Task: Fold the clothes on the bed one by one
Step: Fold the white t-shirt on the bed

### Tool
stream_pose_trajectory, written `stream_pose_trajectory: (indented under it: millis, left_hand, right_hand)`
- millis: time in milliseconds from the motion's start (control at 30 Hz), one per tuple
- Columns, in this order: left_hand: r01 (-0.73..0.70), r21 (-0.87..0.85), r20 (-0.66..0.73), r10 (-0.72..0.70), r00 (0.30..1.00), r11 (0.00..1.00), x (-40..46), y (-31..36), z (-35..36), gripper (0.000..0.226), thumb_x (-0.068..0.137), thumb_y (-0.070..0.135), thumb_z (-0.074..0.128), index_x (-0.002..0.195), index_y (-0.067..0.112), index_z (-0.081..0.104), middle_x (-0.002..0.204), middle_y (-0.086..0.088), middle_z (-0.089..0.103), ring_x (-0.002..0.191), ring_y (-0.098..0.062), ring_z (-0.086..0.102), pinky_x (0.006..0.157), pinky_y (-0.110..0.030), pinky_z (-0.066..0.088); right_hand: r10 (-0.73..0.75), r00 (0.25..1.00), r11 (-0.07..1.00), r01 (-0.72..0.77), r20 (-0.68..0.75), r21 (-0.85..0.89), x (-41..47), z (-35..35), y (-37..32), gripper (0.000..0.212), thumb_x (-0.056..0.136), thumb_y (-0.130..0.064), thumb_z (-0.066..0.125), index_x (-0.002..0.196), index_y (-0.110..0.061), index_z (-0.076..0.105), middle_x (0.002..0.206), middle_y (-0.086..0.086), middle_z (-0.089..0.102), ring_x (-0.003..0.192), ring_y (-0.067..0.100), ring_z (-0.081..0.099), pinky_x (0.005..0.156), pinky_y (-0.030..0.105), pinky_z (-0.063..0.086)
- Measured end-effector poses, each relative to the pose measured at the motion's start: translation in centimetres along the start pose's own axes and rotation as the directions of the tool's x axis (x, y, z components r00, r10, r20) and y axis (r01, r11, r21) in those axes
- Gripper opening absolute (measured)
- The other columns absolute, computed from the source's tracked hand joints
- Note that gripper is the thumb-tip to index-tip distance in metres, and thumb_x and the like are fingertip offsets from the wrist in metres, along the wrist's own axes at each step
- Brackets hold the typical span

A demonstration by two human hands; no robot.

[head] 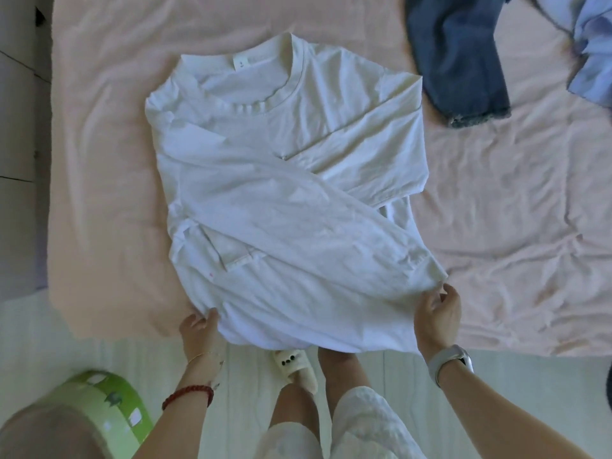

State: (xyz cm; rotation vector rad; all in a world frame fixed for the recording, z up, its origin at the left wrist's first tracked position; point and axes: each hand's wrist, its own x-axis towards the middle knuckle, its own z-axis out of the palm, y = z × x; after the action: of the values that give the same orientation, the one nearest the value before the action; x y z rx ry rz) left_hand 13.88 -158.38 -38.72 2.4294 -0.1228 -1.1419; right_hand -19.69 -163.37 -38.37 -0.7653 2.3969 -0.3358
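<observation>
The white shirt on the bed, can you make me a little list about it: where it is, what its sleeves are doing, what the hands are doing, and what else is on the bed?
shirt: white long-sleeved shirt, lying flat on the pink bed sheet, collar at the far end
sleeves: both folded across the body, crossing each other
left hand: grips the bottom hem at its left corner
right hand: grips the bottom hem at its right corner
hem: hangs over the near edge of the bed
other clothes: dark blue jeans and a light blue garment, unfolded, far right
</observation>
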Motion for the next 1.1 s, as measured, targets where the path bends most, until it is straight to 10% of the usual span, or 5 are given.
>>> stream_pose_trajectory:
  millis: [333,533,700,833,1100]
  left_hand:
    - [-0.154,0.1,-0.057,0.16,0.985,0.983,-0.7,-5.9,-0.3,0.028,0.094,0.015,0.045,0.068,0.006,0.04,0.062,-0.004,0.036,0.067,-0.02,0.036,0.054,-0.029,0.025]
    - [-0.22,-0.069,-0.169,0.206,0.964,0.973,-3.2,-7.8,-3.4,0.027,0.098,0.013,0.034,0.075,0.004,0.046,0.07,-0.006,0.042,0.07,-0.019,0.04,0.068,-0.029,0.03]
    - [-0.28,-0.067,0.085,0.285,0.955,0.958,-4.5,-7.8,-5.5,0.037,0.089,0.045,0.052,0.092,0.008,0.054,0.093,0.001,0.057,0.087,-0.02,0.053,0.073,-0.03,0.041]
    - [-0.254,0.148,0.295,0.202,0.934,0.956,-4.1,-10.1,-7.1,0.02,0.087,0.028,0.062,0.094,0.009,0.059,0.096,-0.007,0.063,0.09,-0.026,0.057,0.071,-0.031,0.046]
    - [-0.327,0.523,0.213,0.25,0.944,0.787,-3.8,-11.7,-6.5,0.062,0.087,0.02,0.059,0.14,0.005,0.03,0.141,-0.022,0.035,0.126,-0.039,0.038,0.101,-0.049,0.037]
  right_hand:
    - [0.096,0.994,0.975,-0.085,0.046,-0.205,-2.8,-0.1,5.7,0.03,0.092,-0.012,0.038,0.116,0.004,0.048,0.115,0.026,0.055,0.104,0.042,0.052,0.088,0.049,0.044]
    - [-0.12,0.992,0.978,0.125,0.034,-0.169,-4.3,-3.0,7.2,0.024,0.099,-0.021,0.027,0.105,-0.005,0.044,0.104,0.02,0.055,0.08,0.036,0.054,0.067,0.041,0.043]
    - [-0.186,0.982,0.926,0.163,-0.035,-0.342,-5.0,-4.7,7.4,0.029,0.101,-0.031,0.024,0.105,-0.011,0.044,0.092,0.02,0.061,0.068,0.03,0.044,0.063,0.035,0.033]
    - [-0.195,0.98,0.866,0.185,0.027,-0.464,-4.9,-5.4,7.8,0.026,0.1,-0.026,0.027,0.112,-0.009,0.043,0.103,0.023,0.062,0.088,0.039,0.057,0.072,0.039,0.034]
    - [-0.199,0.949,0.739,0.31,0.245,-0.598,-5.8,-3.5,7.2,0.053,0.092,-0.014,0.042,0.141,-0.014,0.024,0.144,0.013,0.03,0.128,0.033,0.031,0.099,0.043,0.031]
